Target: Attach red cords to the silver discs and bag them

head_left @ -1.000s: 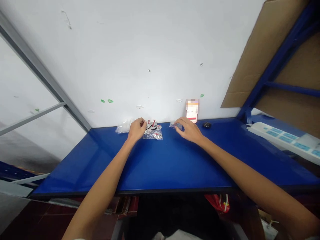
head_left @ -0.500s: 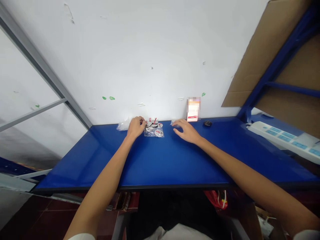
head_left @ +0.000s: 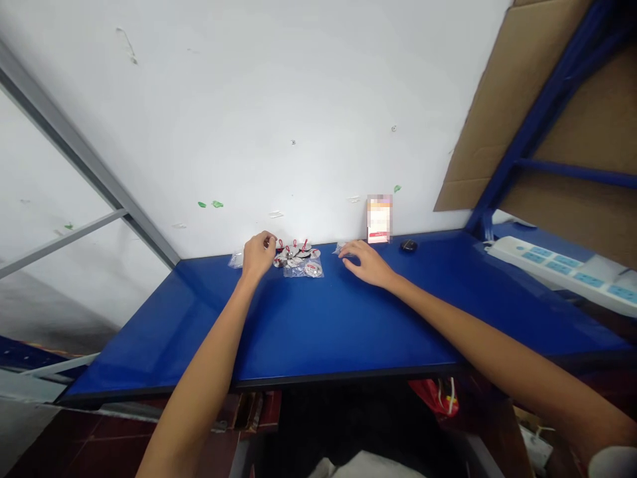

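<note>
A pile of round, silvery disc-shaped tags with red loops (head_left: pixel 300 251) lies at the back of the blue desk, some overlapping. In front of it is a clear plastic bag (head_left: pixel 293 271) with one such disc in or on it. At the pile's left edge, my left hand (head_left: pixel 259 255) has its fingers curled together; whatever they hold, if anything, is hidden. My right hand (head_left: pixel 369 263) rests to the right of the pile, fingers loosely stretched and thumb apart. Beside its fingertips lies another piece of clear plastic (head_left: pixel 340 247), partly covered.
More clear plastic bags (head_left: pixel 235 259) lie left of my left hand. A phone (head_left: pixel 379 222) with a lit screen leans against the white wall, and a small black object (head_left: pixel 409 245) is beside it. A white power strip (head_left: pixel 562 265) stands at the right.
My left hand has moved slightly left, baring more discs on the pile's left side. My right hand stays nearly where it was. The whole view has shifted a little.
</note>
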A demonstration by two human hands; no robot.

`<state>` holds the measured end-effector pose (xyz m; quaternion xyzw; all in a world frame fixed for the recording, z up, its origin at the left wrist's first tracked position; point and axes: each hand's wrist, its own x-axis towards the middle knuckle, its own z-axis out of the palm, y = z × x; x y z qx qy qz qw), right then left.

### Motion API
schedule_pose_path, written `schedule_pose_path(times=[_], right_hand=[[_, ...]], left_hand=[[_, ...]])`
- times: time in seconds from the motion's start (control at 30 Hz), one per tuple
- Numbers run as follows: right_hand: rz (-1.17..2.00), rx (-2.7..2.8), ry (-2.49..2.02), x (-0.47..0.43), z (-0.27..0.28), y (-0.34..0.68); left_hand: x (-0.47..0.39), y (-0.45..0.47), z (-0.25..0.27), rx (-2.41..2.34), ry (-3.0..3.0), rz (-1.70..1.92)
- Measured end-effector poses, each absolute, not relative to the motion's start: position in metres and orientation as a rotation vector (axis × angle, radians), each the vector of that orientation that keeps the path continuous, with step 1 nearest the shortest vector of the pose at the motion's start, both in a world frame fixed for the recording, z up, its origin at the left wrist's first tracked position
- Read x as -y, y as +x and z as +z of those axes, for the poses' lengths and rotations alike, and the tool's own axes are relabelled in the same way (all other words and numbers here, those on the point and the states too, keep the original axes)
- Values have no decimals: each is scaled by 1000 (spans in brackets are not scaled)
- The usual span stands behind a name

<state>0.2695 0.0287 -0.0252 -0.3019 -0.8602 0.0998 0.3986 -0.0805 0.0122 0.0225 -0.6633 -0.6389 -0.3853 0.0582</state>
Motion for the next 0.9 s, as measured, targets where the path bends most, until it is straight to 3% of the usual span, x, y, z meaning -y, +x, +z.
schedule_pose_path(times=[0.43, 0.9], right_hand=[[222, 2095, -769, -19, -3, 274], [221, 2131, -748, -21, -16, 268]], left_hand=[[-14, -75, 12, 1967, -2163, -1013], [-21, -75, -7, 1954, -2281, -854]])
